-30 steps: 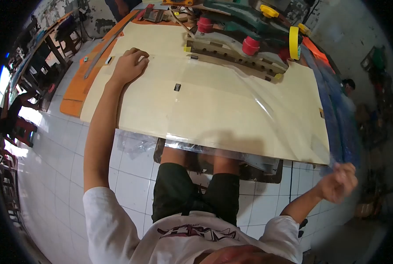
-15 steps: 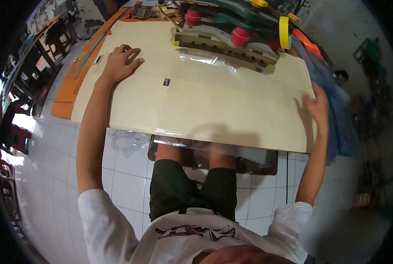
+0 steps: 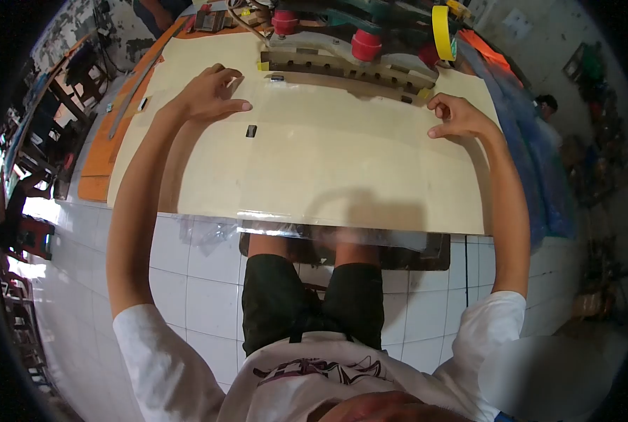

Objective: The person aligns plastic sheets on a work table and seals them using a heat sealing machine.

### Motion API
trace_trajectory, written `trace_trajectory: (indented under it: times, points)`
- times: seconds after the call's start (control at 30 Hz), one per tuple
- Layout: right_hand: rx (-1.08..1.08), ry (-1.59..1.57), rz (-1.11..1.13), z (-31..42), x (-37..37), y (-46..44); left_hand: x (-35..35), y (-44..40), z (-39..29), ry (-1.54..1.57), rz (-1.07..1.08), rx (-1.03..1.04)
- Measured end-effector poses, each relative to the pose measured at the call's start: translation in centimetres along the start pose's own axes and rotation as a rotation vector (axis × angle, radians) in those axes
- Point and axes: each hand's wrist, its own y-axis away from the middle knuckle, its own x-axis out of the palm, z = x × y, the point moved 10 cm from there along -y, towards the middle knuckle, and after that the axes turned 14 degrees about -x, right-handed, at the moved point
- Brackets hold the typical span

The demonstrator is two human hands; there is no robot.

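A cream-coloured sheet [image 3: 328, 162] covers the work surface, with clear plastic film [image 3: 278, 216] along its near edge. My left hand [image 3: 212, 95] is over the left part of the sheet, thumb and fingers apart, holding nothing. On the right, my right hand [image 3: 458, 118] has curled fingers, thumb apart from them and nothing between, near the right end of a metal bar [image 3: 349, 70] with holes. Small dark pieces lie on the sheet, one [image 3: 251, 131] right of my left hand and another [image 3: 277, 78] by the bar's left end.
Behind the bar stands a dark green machine with red knobs [image 3: 366, 46] and a yellow tape roll [image 3: 442, 33]. Blue plastic [image 3: 532, 176] hangs at the right. An orange board [image 3: 99, 165] and metal ruler [image 3: 127, 102] lie left. Another person's arm [image 3: 159, 14] shows at the back.
My right hand has come from beyond the near right corner, up and inward over the sheet to the bar's right end. My left hand has shifted slightly, its thumb now pointing right.
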Motion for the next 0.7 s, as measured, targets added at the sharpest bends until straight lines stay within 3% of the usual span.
trace_trajectory:
  times: [0.1, 0.27, 0.33, 0.4, 0.57, 0.7]
  points:
    - [0.0, -0.034, 0.038, -0.4, 0.6, -0.2, 1.2, -1.7, 0.6, -0.033, 0.124, -0.067]
    - [0.019, -0.167, -0.025, 1.8, 1.3, 2.0, 1.1, -1.9, 0.0, -0.144, 0.145, -0.046]
    - [-0.297, 0.092, -0.279, 7.8, -1.6, 4.2, 1.4, -1.8, 0.1, -0.189, 0.141, -0.031]
    - [-0.336, 0.186, -0.351, 11.8, -2.8, 7.1, 1.5, -1.8, -0.8, -0.049, 0.153, 0.106]
    - [-0.454, 0.383, -0.565, 18.5, -6.2, 13.5, -2.0, 0.5, -3.1, 0.369, 0.134, 0.149]
    - [-0.393, 0.095, -0.608, 18.7, -8.4, 16.5, -7.0, 3.6, -5.1, 0.549, 0.043, 0.215]
